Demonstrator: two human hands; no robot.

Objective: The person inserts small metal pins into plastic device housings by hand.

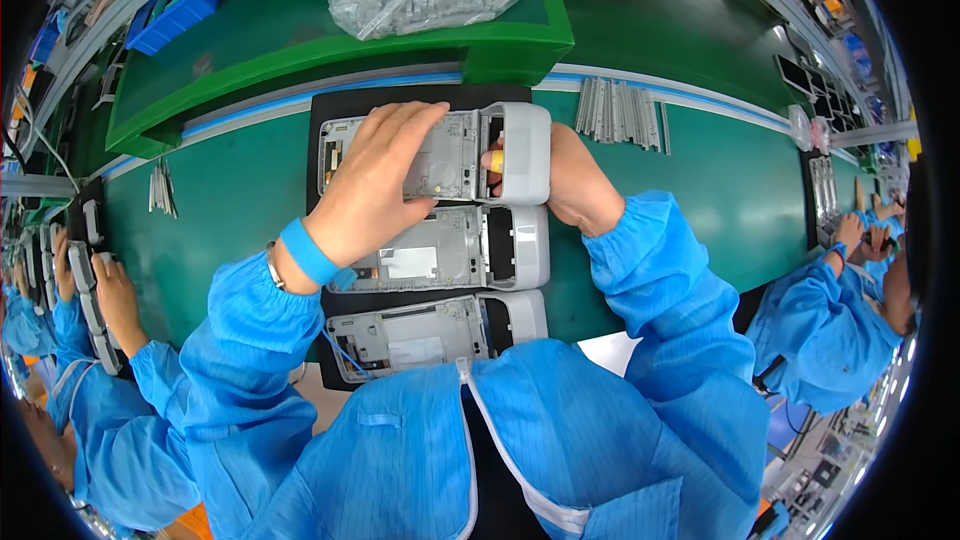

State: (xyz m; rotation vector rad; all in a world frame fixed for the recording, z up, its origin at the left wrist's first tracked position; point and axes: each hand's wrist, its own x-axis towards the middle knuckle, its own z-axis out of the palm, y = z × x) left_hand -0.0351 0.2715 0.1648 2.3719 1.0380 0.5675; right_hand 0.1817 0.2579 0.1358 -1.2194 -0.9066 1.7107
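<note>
Left hand (370,170) is spread wide across the top grey housing (452,155), right hand (582,180) gripping its end (yellow-covered finger (496,161) peeking through).

From up on the head, just above the blue zip-up jacket (380,450), we look down through one wide, round eye, quite near the left hand (372,172), right hand (578,180) and green tabletop (725,175).

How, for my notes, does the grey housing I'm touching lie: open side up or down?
Open side up: the grey housing shows its recessed interior.
</note>
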